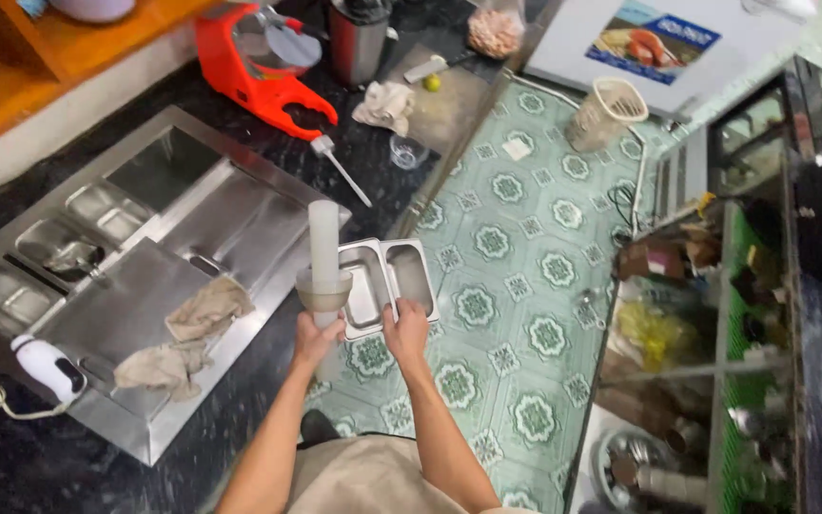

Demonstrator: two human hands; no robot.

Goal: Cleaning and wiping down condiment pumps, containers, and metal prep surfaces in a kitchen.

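My left hand (315,340) grips a tall stack of translucent plastic cups (323,259) from below, holding it upright over the counter's edge. My right hand (405,330) holds the near rim of two small steel pans (387,278) that sit side by side, out over the tiled floor. Both forearms reach forward from the bottom of the view, close together.
A steel well unit (159,243) with several pans, a flat lid and crumpled rags (187,333) fills the dark counter on the left. A white hand blender (48,366) lies at its near corner. A red machine (259,62), a clear cup (407,150) and a white basket (606,112) lie farther off. Cluttered shelves (715,333) stand right.
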